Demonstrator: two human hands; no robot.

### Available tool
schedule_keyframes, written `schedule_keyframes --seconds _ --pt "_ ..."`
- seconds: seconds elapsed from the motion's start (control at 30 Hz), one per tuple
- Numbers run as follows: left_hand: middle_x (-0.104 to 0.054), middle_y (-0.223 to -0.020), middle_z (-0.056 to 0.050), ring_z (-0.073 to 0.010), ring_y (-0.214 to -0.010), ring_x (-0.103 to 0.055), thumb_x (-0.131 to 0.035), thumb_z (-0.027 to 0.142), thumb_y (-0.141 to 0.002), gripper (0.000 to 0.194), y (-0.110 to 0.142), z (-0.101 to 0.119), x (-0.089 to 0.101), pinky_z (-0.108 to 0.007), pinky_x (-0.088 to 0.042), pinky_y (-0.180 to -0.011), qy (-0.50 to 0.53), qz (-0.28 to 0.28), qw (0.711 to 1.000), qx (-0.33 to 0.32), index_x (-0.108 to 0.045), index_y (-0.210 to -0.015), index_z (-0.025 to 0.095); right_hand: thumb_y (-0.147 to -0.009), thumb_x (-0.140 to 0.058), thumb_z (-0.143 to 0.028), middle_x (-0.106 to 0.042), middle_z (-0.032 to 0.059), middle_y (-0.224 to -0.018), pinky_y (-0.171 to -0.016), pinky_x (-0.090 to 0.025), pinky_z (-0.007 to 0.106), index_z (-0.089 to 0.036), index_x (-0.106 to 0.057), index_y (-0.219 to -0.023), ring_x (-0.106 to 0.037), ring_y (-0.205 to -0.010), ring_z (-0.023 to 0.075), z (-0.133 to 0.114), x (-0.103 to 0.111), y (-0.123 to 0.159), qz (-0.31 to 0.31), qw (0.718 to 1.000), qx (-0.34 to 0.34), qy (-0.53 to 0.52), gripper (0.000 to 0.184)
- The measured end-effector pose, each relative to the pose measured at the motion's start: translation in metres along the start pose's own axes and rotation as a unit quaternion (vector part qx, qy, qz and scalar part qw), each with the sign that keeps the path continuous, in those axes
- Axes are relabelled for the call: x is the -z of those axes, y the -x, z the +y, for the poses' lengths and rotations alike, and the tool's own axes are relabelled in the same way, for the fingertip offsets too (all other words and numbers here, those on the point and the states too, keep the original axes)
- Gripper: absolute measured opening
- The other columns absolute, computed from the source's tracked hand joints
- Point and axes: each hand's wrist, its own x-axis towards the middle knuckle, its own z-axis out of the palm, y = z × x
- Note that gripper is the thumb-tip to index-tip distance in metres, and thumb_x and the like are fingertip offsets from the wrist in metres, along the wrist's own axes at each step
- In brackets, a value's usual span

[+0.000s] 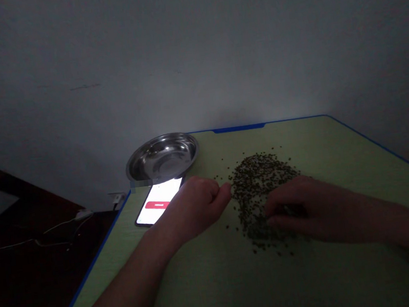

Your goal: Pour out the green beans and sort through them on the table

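Many small dark seeds (256,170) lie in a loose, spread-out heap on the light green table (204,281). My left hand (204,200) is closed at the left edge of the heap, its thumb against the curled fingers. Whatever it may hold is hidden. Over the right part of the heap is my right hand (295,207), fingers bent down towards the seeds. A small gap shows between its thumb and forefinger, and I see nothing held there.
A shiny metal bowl (171,164) stands at the back left. Just in front of it lies a phone (157,205) with a lit screen, partly behind my left wrist. Blue edging (238,128) borders the table, which meets a grey wall (193,51). Cables (57,223) run at the left.
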Motion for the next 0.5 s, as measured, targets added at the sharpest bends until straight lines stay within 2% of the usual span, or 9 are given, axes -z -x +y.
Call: schedule_keyframes --seconds 0.2,0.37,0.5 --pt "-0.030 -0.045 0.004 -0.0071 -0.042 -0.028 -0.032 0.040 -0.091 0.049 0.0006 0.0004 -0.0001 -0.026 -0.017 -0.046 0.000 -0.005 1.000 0.001 -0.032 -0.048 0.018 -0.085 -0.055 -0.026 -0.058 -0.0041 -0.064 -0.055 -0.032 0.022 -0.020 -0.062 -0.075 -0.048 -0.057 0.0083 -0.0013 -0.0016 -0.0011 -0.004 1.000 0.000 0.000 0.014" --pt "-0.031 -0.046 0.004 -0.0072 -0.043 -0.028 -0.033 0.041 -0.091 0.049 0.0007 -0.0011 -0.0009 -0.026 -0.018 -0.047 -0.002 -0.001 1.000 -0.006 -0.033 -0.048 0.018 -0.084 -0.056 -0.026 -0.056 -0.0045 -0.061 -0.052 -0.030 0.022 -0.020 -0.060 -0.071 -0.044 -0.053 0.0079 -0.0015 -0.0018 -0.0014 0.004 1.000 0.006 -0.014 0.015" --pt "-0.032 -0.046 0.004 -0.0074 -0.043 -0.029 -0.033 0.040 -0.091 0.049 0.0001 0.0000 -0.0003 -0.025 -0.018 -0.046 0.000 -0.007 1.000 -0.001 -0.035 -0.048 0.017 -0.085 -0.055 -0.027 -0.057 -0.0040 -0.063 -0.054 -0.031 0.022 -0.020 -0.061 -0.073 -0.046 -0.055 0.0085 -0.0005 -0.0018 -0.0011 0.001 1.000 0.004 -0.010 0.015"
